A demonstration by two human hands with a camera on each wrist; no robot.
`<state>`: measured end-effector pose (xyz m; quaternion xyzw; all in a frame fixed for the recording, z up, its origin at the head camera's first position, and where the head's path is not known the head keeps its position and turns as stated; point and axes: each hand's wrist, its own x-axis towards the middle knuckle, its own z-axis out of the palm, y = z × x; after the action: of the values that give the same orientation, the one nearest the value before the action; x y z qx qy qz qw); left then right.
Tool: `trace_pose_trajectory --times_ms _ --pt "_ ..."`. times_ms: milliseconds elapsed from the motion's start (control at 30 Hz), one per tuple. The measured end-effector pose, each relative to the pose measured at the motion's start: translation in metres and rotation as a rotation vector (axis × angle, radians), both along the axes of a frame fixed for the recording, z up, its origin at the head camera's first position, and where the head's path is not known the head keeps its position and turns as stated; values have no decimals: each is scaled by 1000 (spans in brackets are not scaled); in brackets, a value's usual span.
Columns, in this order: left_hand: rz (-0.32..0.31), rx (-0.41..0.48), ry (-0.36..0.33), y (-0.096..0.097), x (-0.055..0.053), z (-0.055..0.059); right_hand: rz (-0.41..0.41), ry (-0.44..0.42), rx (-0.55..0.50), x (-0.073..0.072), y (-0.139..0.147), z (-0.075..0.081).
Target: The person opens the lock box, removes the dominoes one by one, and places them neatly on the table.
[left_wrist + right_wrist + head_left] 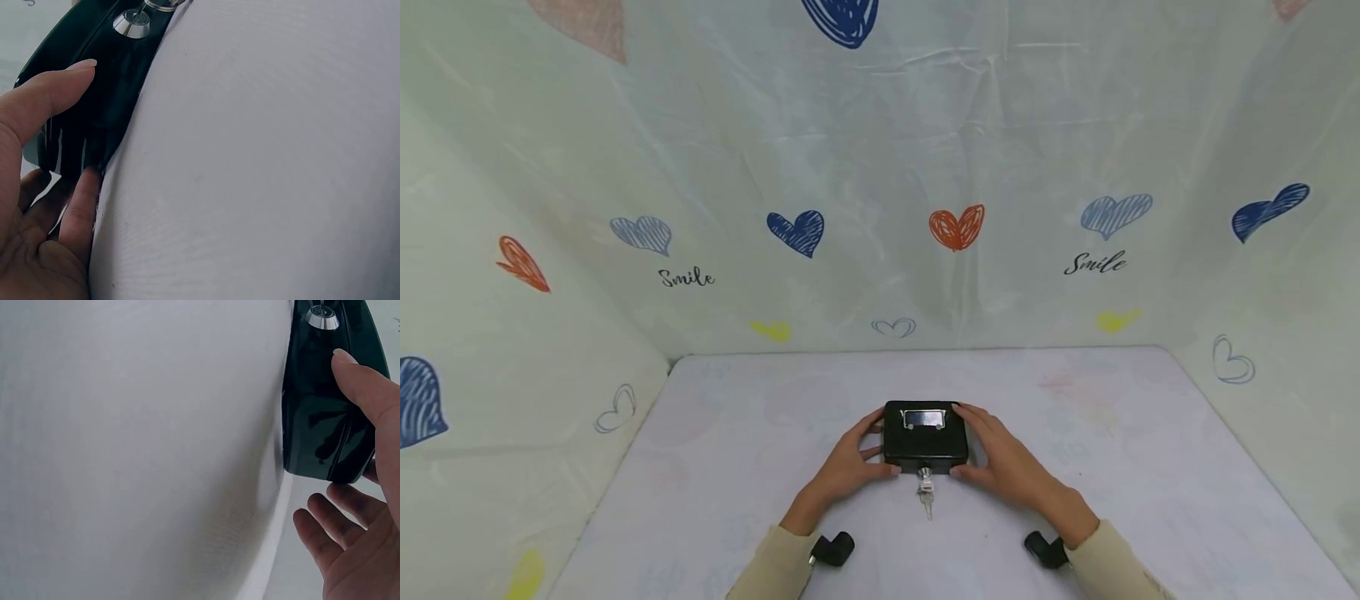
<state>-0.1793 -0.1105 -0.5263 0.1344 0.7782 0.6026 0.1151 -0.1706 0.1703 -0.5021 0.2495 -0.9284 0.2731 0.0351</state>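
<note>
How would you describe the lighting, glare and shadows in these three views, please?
Head view: soft, diffuse light, with the metal handle gleaming on the black box; left wrist view: pale streaks of glare on the box's glossy end; right wrist view: dark reflections there, plus soft shadow on the table.

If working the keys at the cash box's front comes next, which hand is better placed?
Right hand, perhaps narrowly: both thumbs flank the lock, but two right fingers stand clear of the cash box. The left hand, its little finger against the side, could steady it.
</note>
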Motion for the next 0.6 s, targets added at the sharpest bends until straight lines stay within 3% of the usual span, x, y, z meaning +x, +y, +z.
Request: trace_pose_trajectory --times_ms 267,600 --pt "2 38 40 1 -4 -2 -1 -16 -18 -7 1 -1" --pt "46 17 25 4 -5 1 2 -43 -47 -11 0 0"
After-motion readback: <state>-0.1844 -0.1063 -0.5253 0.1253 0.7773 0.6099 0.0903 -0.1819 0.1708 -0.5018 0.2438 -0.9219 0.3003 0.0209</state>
